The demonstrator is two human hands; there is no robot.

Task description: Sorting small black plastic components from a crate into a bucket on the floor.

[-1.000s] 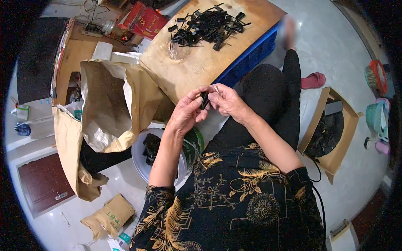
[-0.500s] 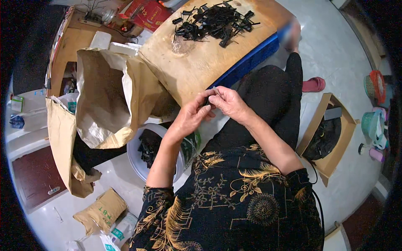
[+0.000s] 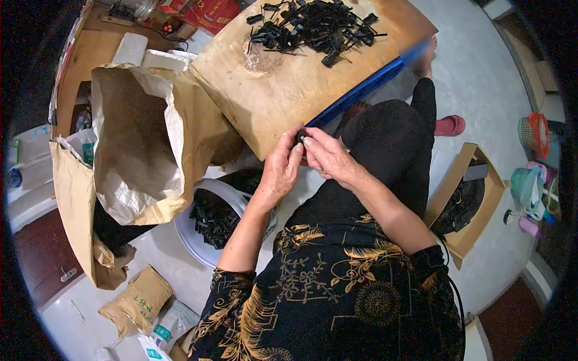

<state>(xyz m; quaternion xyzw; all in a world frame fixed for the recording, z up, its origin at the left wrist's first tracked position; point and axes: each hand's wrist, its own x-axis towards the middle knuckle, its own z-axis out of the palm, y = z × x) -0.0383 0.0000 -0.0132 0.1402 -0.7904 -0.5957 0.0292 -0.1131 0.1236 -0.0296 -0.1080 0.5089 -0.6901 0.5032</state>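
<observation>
Both my hands meet at the near corner of a wooden board. A small black plastic piece shows between their fingertips; its shape is mostly covered. My left hand is closed around its left side, thumb up. On the other side, my right hand pinches it between thumb and fingers. Farther back on the board lies a heap of black plastic parts, some with thin stems. Beside my left forearm stands a white bucket holding many black pieces.
An open brown paper sack stands left of the board, whose side has a blue edge. Lower left lies a stuffed brown bag. To the right are a cardboard box with dark contents and a red slipper.
The view has shifted slightly, and more of the bucket shows beside my left forearm. My fingers have shifted around the black piece, which both hands still hold.
</observation>
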